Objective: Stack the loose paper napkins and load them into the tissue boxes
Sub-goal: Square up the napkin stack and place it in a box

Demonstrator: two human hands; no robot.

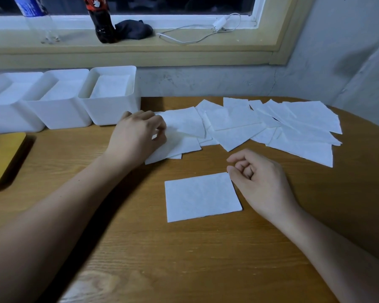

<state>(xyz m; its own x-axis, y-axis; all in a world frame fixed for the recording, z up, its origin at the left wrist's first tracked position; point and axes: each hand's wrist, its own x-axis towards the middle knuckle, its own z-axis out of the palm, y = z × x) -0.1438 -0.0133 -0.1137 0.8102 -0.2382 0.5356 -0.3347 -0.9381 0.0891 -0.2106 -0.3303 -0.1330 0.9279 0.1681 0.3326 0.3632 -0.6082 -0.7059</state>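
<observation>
Napkins (271, 127) lie spread, overlapping, at far side of table (118, 248), right of three white boxes (109, 106). Your left hand (138, 134), palm down, pinches leftmost sheet (179, 127). Right hand (258, 178): fingers curled, thumb at corner of single napkin (201, 196); can't tell if gripping.

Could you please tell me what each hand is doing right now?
Left hand: pinching a loose napkin.
Right hand: fingers curled by a corner of the near napkin; grip cannot be told.
</observation>
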